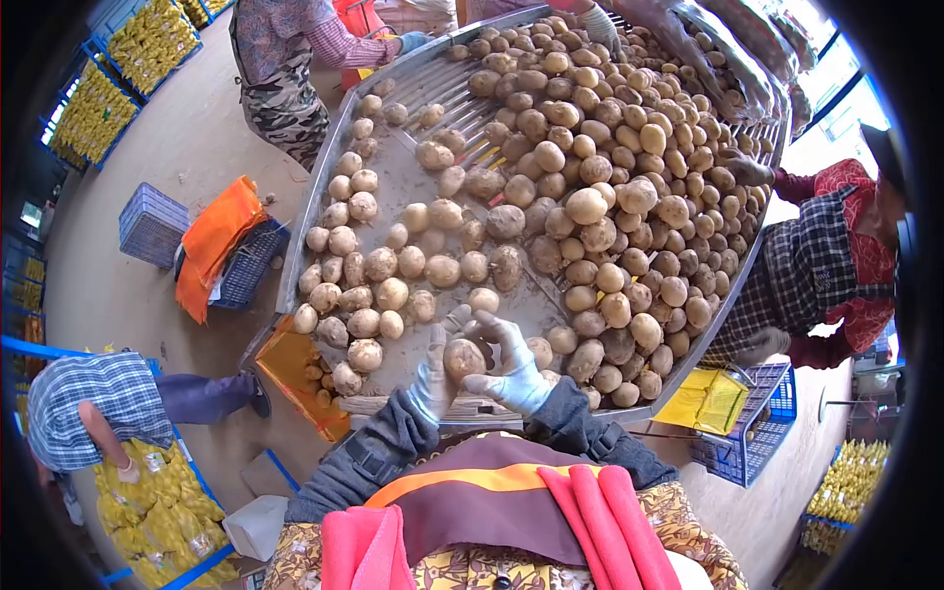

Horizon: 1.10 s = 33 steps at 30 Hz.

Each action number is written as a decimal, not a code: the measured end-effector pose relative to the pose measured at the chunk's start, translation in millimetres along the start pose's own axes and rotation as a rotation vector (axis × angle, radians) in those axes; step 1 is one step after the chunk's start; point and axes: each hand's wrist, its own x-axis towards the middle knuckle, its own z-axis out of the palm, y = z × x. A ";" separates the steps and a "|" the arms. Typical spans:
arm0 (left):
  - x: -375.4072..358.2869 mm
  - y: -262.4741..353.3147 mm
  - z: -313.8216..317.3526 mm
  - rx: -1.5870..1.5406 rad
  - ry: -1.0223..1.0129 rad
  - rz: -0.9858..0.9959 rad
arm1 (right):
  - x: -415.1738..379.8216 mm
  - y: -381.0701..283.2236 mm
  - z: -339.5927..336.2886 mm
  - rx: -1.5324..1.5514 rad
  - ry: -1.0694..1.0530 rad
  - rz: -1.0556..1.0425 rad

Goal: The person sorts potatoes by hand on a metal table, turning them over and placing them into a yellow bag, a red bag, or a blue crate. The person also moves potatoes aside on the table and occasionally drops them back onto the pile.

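Observation:
Between my two gloved hands, near the close edge of the metal sorting table (418,167), is a round brown potato (464,360). My left hand (433,372) is closed against the potato's left side, fingers pointing away from me. From the right, my right hand (519,372) curls around it, thumb on the near side and fingers on the far side. Loose potatoes (391,294) lie on the bare metal just beyond my left hand. A large heap of potatoes (610,197) covers the table's middle and right.
An orange bag (295,369) hangs at the table's left corner, a yellow bag (704,401) at the right. Co-workers stand at the right side (821,256) and far left (285,74). Another person (93,408) bends over yellow net bags (157,501). Crates (155,224) stand on the floor.

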 end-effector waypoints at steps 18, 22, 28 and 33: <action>2.2 8.7 -4.2 0.031 -0.038 -0.112 | 9.6 -2.6 -7.4 0.217 0.136 0.242; 55.4 -95.9 -129.8 0.508 -0.048 0.186 | 22.4 -31.3 -2.1 -0.319 0.143 -0.204; 15.1 -15.3 24.5 0.338 0.351 -0.284 | 41.3 -18.5 11.2 -0.266 0.011 0.176; 12.1 -20.6 -10.1 0.378 0.100 -0.431 | 58.7 -5.8 4.6 -0.438 0.020 0.432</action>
